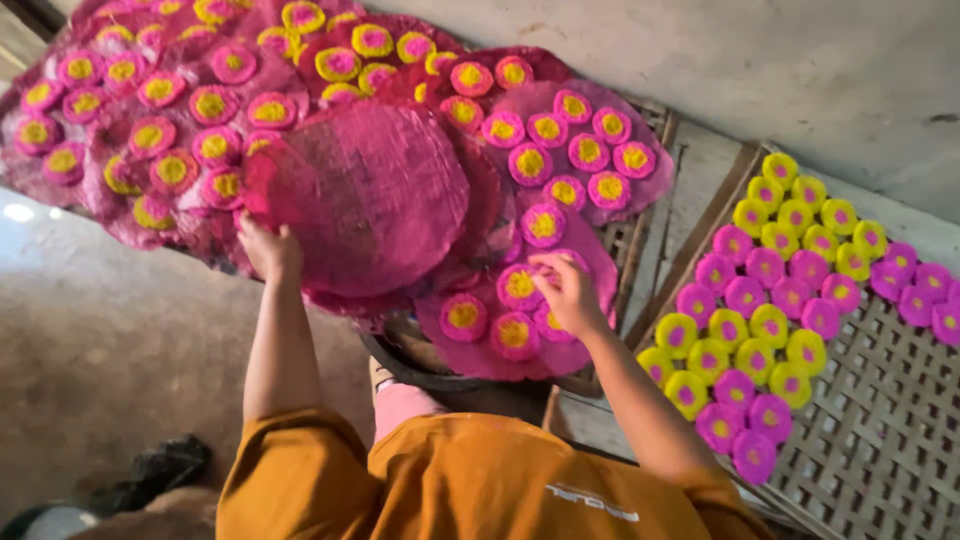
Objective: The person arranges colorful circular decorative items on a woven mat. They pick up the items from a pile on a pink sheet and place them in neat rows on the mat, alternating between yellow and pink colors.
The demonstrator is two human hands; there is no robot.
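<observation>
Two bare hands work over stacked round pink woven mats. The left hand (268, 247) grips the edge of one bare pink round mat (365, 195), tilted up. The right hand (565, 290) pinches a small pink disc with a yellow centre (549, 322) on a lower mat, where about five such discs lie. Roughly thirty-five pink and yellow discs sit on a woven bamboo tray (880, 420) to the right; its far end is cut off. A dark basin (420, 368) below is mostly hidden.

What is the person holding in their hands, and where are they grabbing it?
The left hand grips a big pink round mat by its lower left edge. The right hand pinches a small pink-and-yellow disc at its top.
</observation>
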